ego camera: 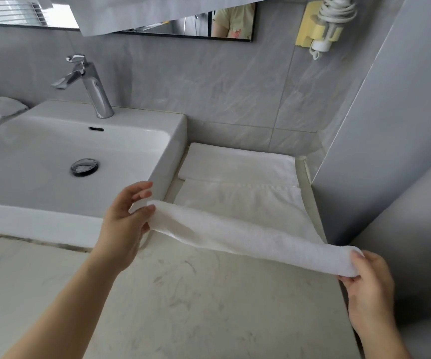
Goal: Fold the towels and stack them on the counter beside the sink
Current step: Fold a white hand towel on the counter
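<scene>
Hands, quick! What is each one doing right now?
Left hand: closed, holding one end of the towel.
Right hand: closed, holding the other end of the towel.

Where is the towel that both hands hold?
In the head view the towel lies on the counter right of the sink, its near edge lifted between the left hand and the right hand, in front of a folded towel.
</scene>
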`<move>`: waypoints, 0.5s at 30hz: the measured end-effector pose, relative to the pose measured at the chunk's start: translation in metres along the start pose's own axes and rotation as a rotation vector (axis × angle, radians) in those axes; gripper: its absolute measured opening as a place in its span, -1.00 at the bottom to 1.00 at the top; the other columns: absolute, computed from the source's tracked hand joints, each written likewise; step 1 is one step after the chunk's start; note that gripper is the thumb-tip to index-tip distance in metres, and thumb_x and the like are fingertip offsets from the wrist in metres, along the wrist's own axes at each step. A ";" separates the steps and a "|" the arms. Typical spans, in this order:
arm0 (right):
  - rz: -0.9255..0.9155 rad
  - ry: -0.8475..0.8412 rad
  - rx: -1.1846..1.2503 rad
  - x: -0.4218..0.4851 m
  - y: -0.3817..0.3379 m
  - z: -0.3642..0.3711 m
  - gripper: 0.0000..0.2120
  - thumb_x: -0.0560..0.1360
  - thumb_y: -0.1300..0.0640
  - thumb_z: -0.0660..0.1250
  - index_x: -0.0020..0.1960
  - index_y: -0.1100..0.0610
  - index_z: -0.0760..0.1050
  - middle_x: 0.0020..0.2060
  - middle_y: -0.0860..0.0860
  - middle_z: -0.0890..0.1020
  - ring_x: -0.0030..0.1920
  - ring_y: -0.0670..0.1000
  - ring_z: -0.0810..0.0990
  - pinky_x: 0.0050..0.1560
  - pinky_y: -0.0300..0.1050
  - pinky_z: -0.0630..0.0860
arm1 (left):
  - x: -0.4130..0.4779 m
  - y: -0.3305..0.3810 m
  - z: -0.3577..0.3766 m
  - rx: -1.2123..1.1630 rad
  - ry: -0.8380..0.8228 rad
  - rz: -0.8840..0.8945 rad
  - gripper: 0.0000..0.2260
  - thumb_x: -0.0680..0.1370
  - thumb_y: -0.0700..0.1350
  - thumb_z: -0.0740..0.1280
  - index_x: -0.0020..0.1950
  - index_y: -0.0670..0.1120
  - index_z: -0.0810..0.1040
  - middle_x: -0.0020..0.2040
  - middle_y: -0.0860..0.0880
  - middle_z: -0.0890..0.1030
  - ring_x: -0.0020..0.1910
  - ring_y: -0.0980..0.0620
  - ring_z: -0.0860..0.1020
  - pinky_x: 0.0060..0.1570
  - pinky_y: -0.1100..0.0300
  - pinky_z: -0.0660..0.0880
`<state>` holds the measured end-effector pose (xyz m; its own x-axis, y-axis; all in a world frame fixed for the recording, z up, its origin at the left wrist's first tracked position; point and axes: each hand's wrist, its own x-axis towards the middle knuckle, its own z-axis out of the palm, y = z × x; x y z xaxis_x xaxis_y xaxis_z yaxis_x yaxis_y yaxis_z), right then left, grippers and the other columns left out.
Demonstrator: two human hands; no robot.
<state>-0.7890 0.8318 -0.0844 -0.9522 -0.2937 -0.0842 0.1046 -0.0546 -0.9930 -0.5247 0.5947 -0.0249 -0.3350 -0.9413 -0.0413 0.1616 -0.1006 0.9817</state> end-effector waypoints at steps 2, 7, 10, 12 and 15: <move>-0.001 -0.043 -0.070 -0.001 0.005 -0.001 -0.83 0.54 0.20 0.27 -0.23 0.16 0.47 -0.24 0.13 0.53 -0.22 0.04 0.51 -0.37 -0.35 0.47 | -0.001 -0.001 0.001 0.028 -0.013 0.006 -0.64 0.53 -0.45 0.19 -0.06 0.02 0.55 -0.01 0.03 0.47 -0.18 0.10 0.46 -0.15 0.21 0.46; 0.118 0.003 -0.103 -0.005 0.018 -0.014 -0.70 0.47 0.27 0.31 -0.35 0.34 0.29 -0.34 0.21 0.37 -0.28 0.09 0.35 -0.36 -0.16 0.29 | -0.014 -0.022 -0.012 0.314 -0.067 -0.084 -0.84 0.39 -0.28 0.32 -0.16 -0.03 0.57 -0.21 0.00 0.52 -0.24 0.05 0.41 -0.27 0.24 0.29; 0.209 -0.060 -0.313 -0.012 0.026 -0.024 -0.77 0.45 0.36 0.26 -0.35 0.33 0.31 -0.39 0.19 0.35 -0.31 0.09 0.32 -0.29 -0.09 0.19 | -0.027 -0.052 -0.029 0.828 -0.214 -0.202 -0.75 0.50 -0.35 0.26 -0.17 0.00 0.56 -0.20 -0.01 0.54 -0.32 0.03 0.43 -0.35 0.28 0.33; 0.263 -0.125 -0.490 -0.017 0.030 -0.027 -0.75 0.44 0.37 0.27 -0.38 0.24 0.31 -0.44 0.16 0.33 -0.36 0.06 0.30 -0.31 -0.09 0.16 | -0.032 -0.066 -0.037 1.062 -0.286 -0.285 -0.75 0.48 -0.32 0.26 -0.17 0.06 0.52 -0.11 0.00 0.54 -0.26 0.07 0.46 -0.34 0.33 0.35; 0.286 -0.173 -0.674 -0.020 0.027 -0.026 -0.79 0.41 0.31 0.32 -0.33 0.23 0.33 -0.44 0.13 0.38 -0.38 0.08 0.35 -0.31 -0.09 0.23 | -0.030 -0.076 -0.035 1.162 -0.217 -0.395 -0.78 0.46 -0.22 0.32 0.07 0.01 0.46 0.14 -0.10 0.44 -0.04 -0.04 0.47 -0.12 0.24 0.41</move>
<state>-0.7745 0.8607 -0.1120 -0.8499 -0.3573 -0.3873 0.0898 0.6261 -0.7746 -0.4948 0.6192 -0.1051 -0.3381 -0.8276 -0.4481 -0.8638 0.0839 0.4968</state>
